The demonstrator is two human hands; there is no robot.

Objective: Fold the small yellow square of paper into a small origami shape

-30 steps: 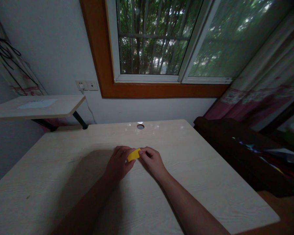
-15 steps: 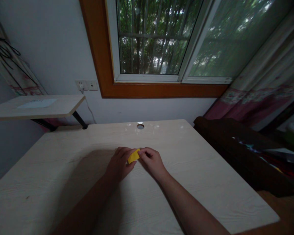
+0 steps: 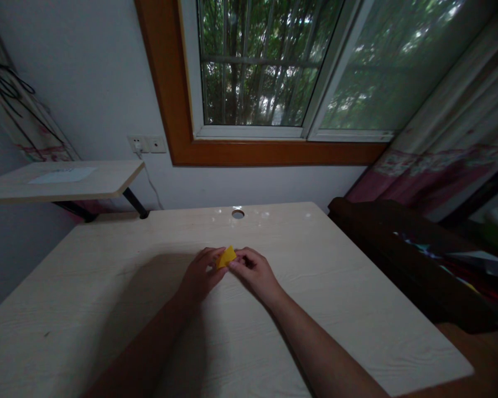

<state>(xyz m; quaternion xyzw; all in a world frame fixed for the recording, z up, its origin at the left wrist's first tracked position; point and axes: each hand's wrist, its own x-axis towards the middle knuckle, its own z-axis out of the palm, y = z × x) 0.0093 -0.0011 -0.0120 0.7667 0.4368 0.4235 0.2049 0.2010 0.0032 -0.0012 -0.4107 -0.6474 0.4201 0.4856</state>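
Observation:
A small piece of yellow paper [image 3: 226,257], apparently folded, is between my two hands over the middle of the pale wooden desk [image 3: 340,309]. My left hand [image 3: 199,273] pinches its left side, thumb below and fingers above. At the lower right edge, my right hand [image 3: 255,271] grips it between thumb and fingers. One corner of the paper points up and away from me. My fingers hide part of its edges, so the exact folds cannot be made out.
A round cable hole [image 3: 238,214] lies near the desk's far edge. On the left, a raised shelf [image 3: 108,179] on black legs carries a white sheet [image 3: 62,176]. Dark furniture [image 3: 398,260] with items on it stands at the right, below a curtain [image 3: 448,138].
The yellow paper has turned and now shows a pointed upper corner. My right thumb has shifted down to its lower edge, and my left fingers have drawn back slightly.

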